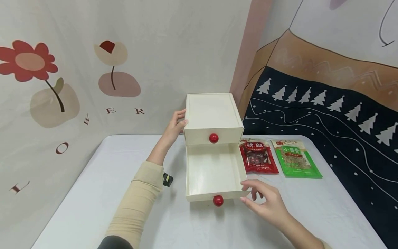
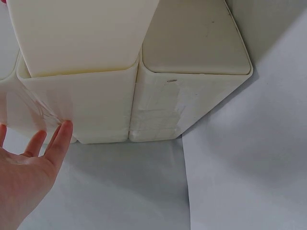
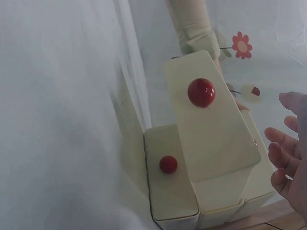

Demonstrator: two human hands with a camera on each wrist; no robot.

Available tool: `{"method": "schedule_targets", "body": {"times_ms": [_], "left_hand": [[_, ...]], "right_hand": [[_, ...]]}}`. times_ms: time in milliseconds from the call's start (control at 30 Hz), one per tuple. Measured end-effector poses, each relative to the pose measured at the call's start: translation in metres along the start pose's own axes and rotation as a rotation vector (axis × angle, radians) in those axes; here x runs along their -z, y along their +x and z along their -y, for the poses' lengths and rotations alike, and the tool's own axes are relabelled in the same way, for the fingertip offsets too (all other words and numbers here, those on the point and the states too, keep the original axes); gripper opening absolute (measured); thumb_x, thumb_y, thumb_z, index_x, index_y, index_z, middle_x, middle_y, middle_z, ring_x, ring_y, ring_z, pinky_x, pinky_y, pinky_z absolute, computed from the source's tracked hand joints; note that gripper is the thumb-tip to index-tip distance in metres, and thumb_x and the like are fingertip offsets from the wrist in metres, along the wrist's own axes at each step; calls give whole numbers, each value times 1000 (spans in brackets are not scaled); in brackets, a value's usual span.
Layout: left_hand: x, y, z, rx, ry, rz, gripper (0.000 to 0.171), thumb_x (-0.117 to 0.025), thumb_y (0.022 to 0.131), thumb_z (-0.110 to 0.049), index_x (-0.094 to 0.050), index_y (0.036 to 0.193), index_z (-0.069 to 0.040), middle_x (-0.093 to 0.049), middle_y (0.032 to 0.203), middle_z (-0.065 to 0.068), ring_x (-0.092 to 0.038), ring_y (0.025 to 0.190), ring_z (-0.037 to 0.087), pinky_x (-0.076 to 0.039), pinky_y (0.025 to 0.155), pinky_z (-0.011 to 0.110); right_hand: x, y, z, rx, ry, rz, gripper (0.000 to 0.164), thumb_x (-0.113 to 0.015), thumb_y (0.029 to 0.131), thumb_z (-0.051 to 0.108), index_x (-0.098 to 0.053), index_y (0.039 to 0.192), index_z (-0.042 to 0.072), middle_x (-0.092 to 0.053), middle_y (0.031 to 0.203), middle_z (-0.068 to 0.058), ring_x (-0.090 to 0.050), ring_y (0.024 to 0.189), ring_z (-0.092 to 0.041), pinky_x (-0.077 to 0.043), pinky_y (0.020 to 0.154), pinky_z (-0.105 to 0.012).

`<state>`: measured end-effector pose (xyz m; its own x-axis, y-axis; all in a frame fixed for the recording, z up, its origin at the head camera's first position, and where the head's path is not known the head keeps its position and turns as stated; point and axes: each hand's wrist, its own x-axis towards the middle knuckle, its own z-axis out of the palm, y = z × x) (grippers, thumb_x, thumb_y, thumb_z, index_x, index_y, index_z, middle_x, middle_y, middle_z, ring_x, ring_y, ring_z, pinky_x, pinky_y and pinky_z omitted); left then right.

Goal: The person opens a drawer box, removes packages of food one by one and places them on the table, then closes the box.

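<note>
A white cabinet (image 1: 211, 109) with stacked drawers and red knobs stands at the back of the table. One lower drawer (image 1: 214, 169) is pulled far out, and its visible inside is bare. In the right wrist view its front (image 3: 216, 129) juts past the drawers on either side. My left hand (image 1: 174, 129) touches the cabinet's left side with extended fingertips, which show against the white wall in the left wrist view. Beside the open drawer's front right corner is my right hand (image 1: 268, 202), fingers loosely bent and thumb apart, holding nothing.
Right of the cabinet lie a red food packet (image 1: 259, 157) and a green food packet (image 1: 296, 159). A small black item (image 1: 168, 180) shows beside the left sleeve. Printed cloth walls rise behind the white table (image 1: 124, 148).
</note>
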<state>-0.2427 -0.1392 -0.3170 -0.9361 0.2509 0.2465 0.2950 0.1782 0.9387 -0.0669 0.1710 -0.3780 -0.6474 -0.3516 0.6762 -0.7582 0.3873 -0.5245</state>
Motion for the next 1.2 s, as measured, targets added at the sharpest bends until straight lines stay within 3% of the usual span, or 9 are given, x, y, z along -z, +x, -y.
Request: {"method": "schedule_targets", "body": {"times_ms": [533, 1200], "left_hand": [[-1, 0, 0, -6, 22, 4, 56, -42, 88, -25, -25, 139, -10, -30, 133, 16, -44, 110, 32, -42, 87, 46], [-1, -1, -1, -2, 13, -4, 57, -43, 87, -25, -25, 139, -10, -30, 133, 17, -44, 111, 33, -42, 86, 46]], "right_hand": [[-22, -12, 0, 44, 36, 43, 35, -73, 74, 18, -61, 106, 14, -64, 76, 2, -44, 52, 5, -34, 45, -6], [-42, -19, -2, 20, 73, 82, 37, -74, 73, 14, -61, 107, 9, -67, 80, -2, -41, 47, 9, -33, 40, -5]]}}
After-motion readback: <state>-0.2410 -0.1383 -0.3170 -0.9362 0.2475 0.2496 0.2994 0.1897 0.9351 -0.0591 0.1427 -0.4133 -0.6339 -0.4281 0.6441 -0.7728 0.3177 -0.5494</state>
